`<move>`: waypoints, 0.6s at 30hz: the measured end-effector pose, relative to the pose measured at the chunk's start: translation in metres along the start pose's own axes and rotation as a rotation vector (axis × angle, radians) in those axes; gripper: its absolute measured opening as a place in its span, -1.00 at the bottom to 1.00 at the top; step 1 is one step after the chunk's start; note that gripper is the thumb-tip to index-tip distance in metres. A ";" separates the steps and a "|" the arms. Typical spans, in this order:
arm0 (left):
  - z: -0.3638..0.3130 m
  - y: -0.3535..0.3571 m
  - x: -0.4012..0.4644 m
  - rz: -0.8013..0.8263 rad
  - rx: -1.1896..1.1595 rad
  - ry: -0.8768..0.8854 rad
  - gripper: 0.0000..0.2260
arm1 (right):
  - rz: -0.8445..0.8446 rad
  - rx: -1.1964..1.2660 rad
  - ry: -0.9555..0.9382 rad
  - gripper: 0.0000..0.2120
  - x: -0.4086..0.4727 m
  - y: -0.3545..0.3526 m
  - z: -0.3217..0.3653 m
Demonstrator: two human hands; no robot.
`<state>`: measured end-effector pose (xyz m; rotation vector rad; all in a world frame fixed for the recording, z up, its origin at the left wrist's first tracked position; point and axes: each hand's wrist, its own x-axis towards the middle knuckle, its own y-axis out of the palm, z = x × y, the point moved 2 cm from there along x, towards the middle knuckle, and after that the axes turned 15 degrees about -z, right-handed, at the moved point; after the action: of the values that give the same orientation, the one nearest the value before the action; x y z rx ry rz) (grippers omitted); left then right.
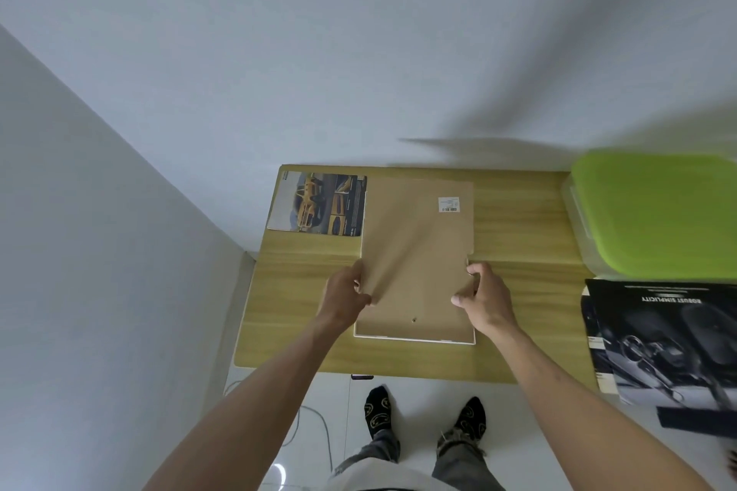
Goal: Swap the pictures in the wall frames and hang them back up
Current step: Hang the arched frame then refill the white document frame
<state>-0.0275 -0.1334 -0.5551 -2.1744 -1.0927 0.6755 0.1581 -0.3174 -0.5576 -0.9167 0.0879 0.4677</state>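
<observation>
One head-worn wide-angle view looks steeply down from above and behind the fingers (472, 271), close over the table (518, 227), wall beyond them.

— What is seen of the room?
— A pale wall (359, 32) is crossed by soft grey shadows, and a second wall (79, 251) is met at a corner on the left.
— And the furniture?
— A light wooden table (303, 315) is set against the wall.
— The floor?
— Glossy white tiles (414, 411) are laid below, a bright light spot is reflected, and a thin grey cable (323, 427) is trailed across them.
</observation>
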 end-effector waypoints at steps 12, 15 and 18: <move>0.011 0.012 0.006 0.097 0.175 -0.045 -0.51 | 0.010 -0.218 -0.021 -0.48 -0.001 0.009 -0.001; 0.009 0.012 0.010 0.139 0.227 0.018 -0.52 | 0.030 -0.350 -0.134 -0.49 -0.001 0.011 0.003; 0.002 0.012 0.017 0.188 0.341 0.076 -0.57 | 0.056 -0.460 -0.202 -0.55 0.001 0.009 0.009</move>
<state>-0.0142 -0.1243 -0.5678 -2.0008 -0.6814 0.7920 0.1540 -0.3053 -0.5593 -1.3129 -0.1864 0.6446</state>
